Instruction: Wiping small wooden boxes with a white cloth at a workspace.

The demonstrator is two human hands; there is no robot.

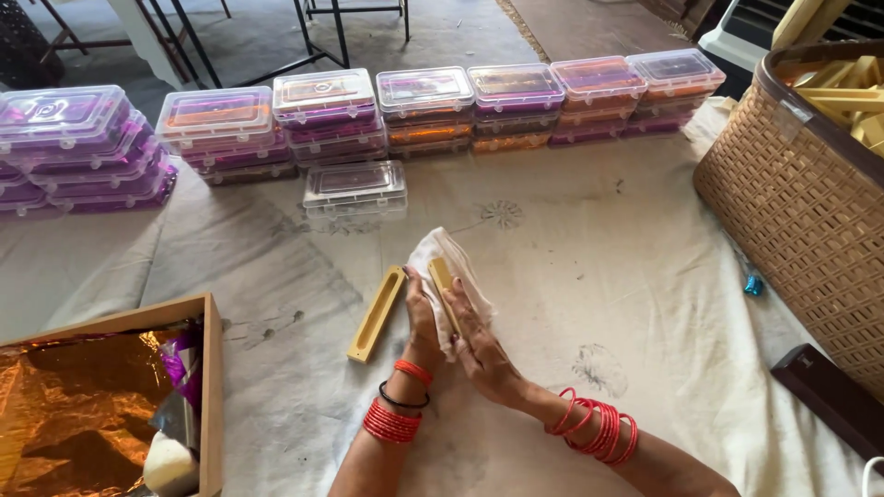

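While left hand [424,317] steadies, right hand [479,345] presses cloth-wrapped strip [442,276].

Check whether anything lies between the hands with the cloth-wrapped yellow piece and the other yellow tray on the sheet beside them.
Nothing visible does. The left hand and right hand hold a yellow piece in a white cloth. The yellow tray lies just left of the left hand, only bare sheet between.
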